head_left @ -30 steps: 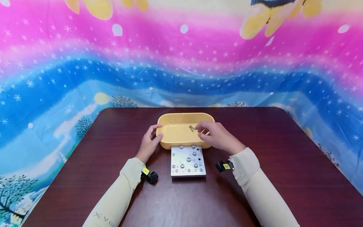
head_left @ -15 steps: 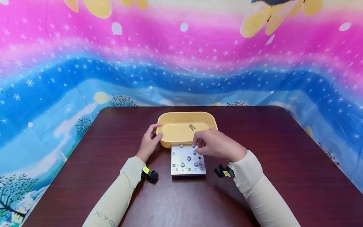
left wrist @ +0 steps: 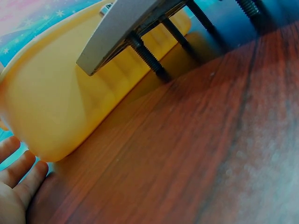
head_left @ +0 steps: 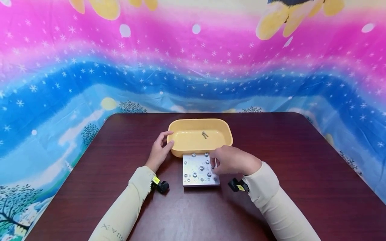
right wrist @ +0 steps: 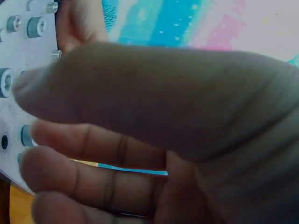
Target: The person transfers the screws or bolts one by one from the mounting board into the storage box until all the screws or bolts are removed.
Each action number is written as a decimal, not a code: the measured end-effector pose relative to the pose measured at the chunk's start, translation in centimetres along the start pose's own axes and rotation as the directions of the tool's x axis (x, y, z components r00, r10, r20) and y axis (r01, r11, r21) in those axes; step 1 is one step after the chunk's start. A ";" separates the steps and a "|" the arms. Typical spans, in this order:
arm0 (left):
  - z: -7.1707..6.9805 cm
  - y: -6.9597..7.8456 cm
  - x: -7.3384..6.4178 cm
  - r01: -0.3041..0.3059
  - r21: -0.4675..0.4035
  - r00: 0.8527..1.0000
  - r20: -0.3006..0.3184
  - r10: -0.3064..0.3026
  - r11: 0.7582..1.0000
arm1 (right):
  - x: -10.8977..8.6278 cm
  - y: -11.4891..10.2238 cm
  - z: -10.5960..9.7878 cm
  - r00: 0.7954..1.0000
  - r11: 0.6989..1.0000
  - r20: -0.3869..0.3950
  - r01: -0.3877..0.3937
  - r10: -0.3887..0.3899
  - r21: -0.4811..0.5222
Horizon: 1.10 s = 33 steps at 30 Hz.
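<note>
In the head view my left hand (head_left: 158, 152) grips the left end of a yellow tray (head_left: 178, 154), thumb and index fingertip at its rim. The left wrist view shows several fingers (left wrist: 29, 179) against the tray's outer side. My right hand (head_left: 233, 160) is over the right edge of a silver metal plate (head_left: 191, 169) set with several socket-head bolts (head_left: 201, 168). Its fingers are curled, the thumb (right wrist: 93, 84) beside a bolt head (right wrist: 27, 135). Whether it holds a bolt is hidden. A bare hole (right wrist: 4, 142) shows near the fingertips.
Two loose bolts (head_left: 205, 135) lie inside the tray. The plate stands raised on bolt shanks (left wrist: 145, 53), directly in front of the tray. All rest on a dark reddish wooden table (head_left: 135, 201). A patterned cloth backdrop (head_left: 193, 77) hangs behind the table.
My right hand has come out from over the tray, toward me, to the right side of the plate. My left hand stays at the tray's end. The two loose bolts stay in the tray.
</note>
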State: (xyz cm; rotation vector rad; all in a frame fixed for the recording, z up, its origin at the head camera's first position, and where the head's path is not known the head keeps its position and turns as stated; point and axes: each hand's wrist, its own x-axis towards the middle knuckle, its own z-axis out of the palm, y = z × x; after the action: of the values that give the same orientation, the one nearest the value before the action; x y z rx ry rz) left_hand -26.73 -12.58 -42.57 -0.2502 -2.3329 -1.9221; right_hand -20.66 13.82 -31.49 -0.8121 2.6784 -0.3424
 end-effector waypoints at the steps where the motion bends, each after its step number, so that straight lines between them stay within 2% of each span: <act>1: 0.0 -0.5 0.2 0.000 -0.002 1.000 -0.003 0.000 1.000 | 0.0 0.0 0.1 1.000 1.000 0.013 -0.008 0.008 -0.007; 5: 0.1 -2.5 1.1 -0.017 -0.008 1.000 -0.025 0.017 1.000 | 0.1 -0.1 0.3 0.997 0.999 0.062 -0.034 0.035 -0.007; 10: 0.2 -2.6 1.1 -0.036 -0.009 0.998 -0.044 0.036 0.999 | 0.0 -0.3 0.6 0.989 0.996 0.126 -0.085 0.080 0.036; 18: 0.3 -2.4 1.0 -0.027 -0.010 0.999 -0.036 0.026 1.000 | 0.2 -0.5 1.2 0.978 0.990 0.160 -0.137 0.130 0.035; 33: 0.3 -2.4 1.0 -0.014 -0.012 0.999 -0.035 0.014 1.000 | 0.4 -0.5 1.3 0.979 0.992 0.168 -0.124 0.117 0.032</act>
State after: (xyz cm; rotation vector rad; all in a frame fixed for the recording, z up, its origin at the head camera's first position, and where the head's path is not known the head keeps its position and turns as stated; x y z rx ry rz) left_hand -28.19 -12.70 -44.72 -0.2317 -2.2924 -1.9190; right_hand -20.25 13.05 -32.67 -0.6326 2.5414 -0.2874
